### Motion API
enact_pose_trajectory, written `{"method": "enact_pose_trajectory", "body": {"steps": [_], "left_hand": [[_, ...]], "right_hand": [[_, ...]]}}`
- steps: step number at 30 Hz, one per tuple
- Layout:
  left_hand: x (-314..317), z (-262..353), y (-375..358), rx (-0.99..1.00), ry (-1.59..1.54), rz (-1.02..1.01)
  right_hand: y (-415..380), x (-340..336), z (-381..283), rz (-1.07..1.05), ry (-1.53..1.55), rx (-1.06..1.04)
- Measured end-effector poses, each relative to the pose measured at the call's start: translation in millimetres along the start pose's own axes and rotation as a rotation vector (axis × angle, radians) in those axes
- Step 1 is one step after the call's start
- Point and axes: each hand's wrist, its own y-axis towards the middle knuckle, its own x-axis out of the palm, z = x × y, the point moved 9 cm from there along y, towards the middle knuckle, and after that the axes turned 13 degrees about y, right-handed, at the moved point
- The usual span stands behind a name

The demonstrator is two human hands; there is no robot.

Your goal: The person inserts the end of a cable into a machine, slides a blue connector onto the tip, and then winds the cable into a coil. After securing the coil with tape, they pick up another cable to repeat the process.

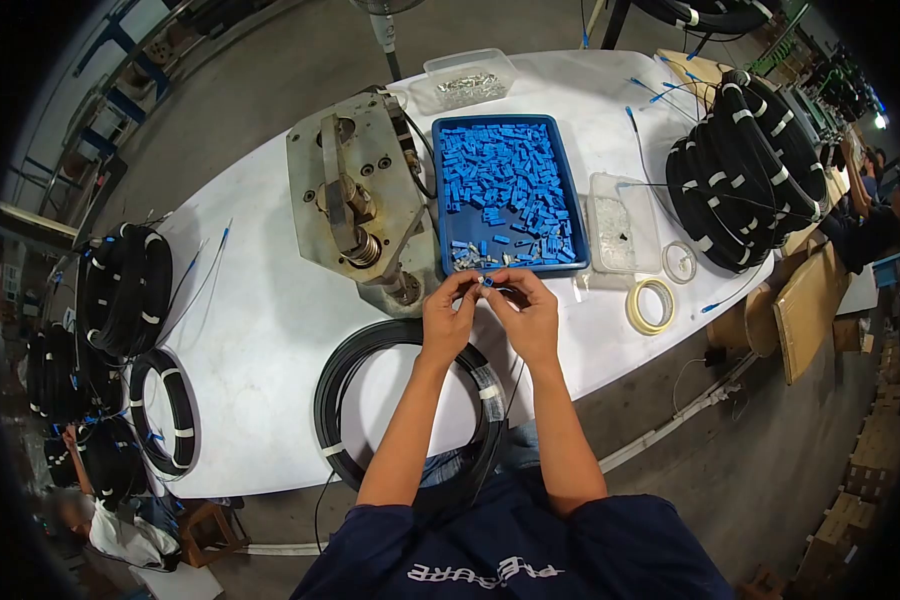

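Just below the front edge of the blue tray (582,240), my left hand (448,322) and my right hand (530,322) meet at the fingertips. Both are closed in a pinch on a small blue connector piece (487,283), partly hidden by the fingers. A coil of black cable (330,410) lies under my forearms at the table's front edge, with white ties round it. A thin black strand runs up from the coil near my right hand. Many loose blue connector pieces (500,165) fill the tray, with silvery-white bits near its front.
A metal hand press (310,170) stands left of the tray. Around the tray are a clear box of metal parts (467,88), another clear box (625,225) and a tape roll (650,307). Cable coils (745,180) crowd the right end, others (125,290) the left. A person (130,535) is lower left.
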Motion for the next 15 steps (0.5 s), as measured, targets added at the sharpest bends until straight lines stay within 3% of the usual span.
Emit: {"method": "enact_pose_trajectory", "body": {"steps": [15], "left_hand": [[-1.6,23.5,-3.7,0.126,0.281,0.068]], "right_hand": [[-7.1,9.1,-24.7,0.072,-0.072,-0.091]]}}
